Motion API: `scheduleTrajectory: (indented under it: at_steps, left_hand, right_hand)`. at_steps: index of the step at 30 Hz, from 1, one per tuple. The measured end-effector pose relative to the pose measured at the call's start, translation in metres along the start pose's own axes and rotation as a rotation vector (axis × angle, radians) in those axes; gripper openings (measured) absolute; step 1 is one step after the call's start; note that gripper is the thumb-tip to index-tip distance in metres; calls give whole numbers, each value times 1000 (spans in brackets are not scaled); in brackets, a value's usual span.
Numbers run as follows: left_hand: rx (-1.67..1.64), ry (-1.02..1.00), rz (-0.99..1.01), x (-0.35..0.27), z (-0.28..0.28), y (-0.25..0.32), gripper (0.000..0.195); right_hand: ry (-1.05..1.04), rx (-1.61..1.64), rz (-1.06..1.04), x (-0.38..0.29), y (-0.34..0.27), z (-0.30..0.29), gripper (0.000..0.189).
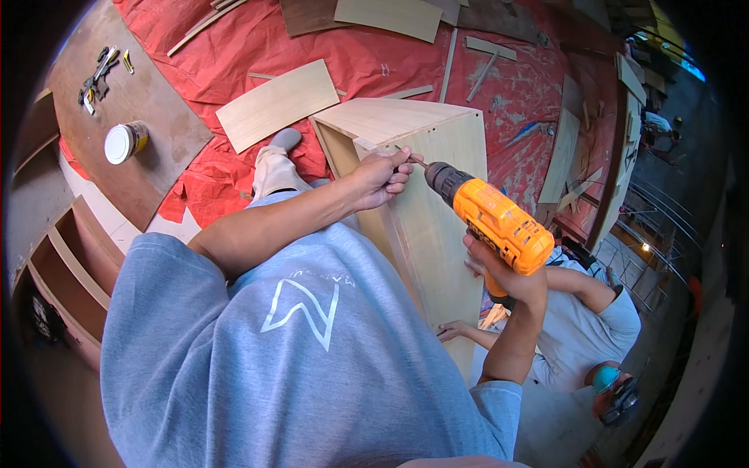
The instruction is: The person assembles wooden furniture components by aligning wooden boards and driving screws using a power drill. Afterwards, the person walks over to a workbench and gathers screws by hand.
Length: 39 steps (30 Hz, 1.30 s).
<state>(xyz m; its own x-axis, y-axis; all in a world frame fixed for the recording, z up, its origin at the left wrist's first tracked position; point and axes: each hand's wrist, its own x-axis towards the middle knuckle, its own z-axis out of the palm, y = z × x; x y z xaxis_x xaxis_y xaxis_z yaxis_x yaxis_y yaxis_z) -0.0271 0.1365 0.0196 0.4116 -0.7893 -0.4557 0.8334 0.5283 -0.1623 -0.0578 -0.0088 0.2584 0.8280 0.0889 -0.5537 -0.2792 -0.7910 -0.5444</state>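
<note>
My right hand (506, 263) grips the handle of an orange cordless drill (497, 216), whose bit points up and left. The fingers of my left hand (383, 177) are closed around the front of the bit, where a small screw seems pinched; the fingers partly hide it. Both hands are over the corner of a pale plywood cabinet box (436, 228), which has a few small dark holes along its upper edge. The bit's front end is close to that corner; whether it touches the wood I cannot tell.
A co-worker (585, 327) at the right rests a hand on the box's lower part. Loose plywood panels (278, 105) and strips lie on a red tarp (234, 64). A brown board (123, 76) at the left holds a white-lidded tub (119, 143) and several cutters (99, 76). Wooden frames (76, 275) stand at the lower left.
</note>
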Motion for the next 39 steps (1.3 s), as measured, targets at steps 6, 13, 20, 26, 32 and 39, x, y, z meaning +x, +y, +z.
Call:
scheduleTrajectory:
  at_steps: [6, 13, 20, 26, 32, 39]
  left_hand:
    - [-2, -15, 5, 4, -3, 1, 31]
    - [0, 29, 2, 2, 2, -1, 31]
    - [5, 30, 10, 0, 4, 0, 31]
    - [28, 71, 19, -2, 6, -1, 31]
    - [30, 56, 22, -10, 9, 0, 30]
    - [21, 43, 24, -13, 9, -1, 31]
  right_hand:
    - [29, -50, -94, 5, -4, -1, 28]
    - [8, 39, 18, 3, -5, -4, 29]
    - [4, -15, -22, 6, -5, -10, 31]
    - [-21, 16, 29, 7, 2, -9, 33]
    - [-21, -108, -35, 0, -11, -13, 29]
    - [-36, -83, -19, -1, -11, -13, 29]
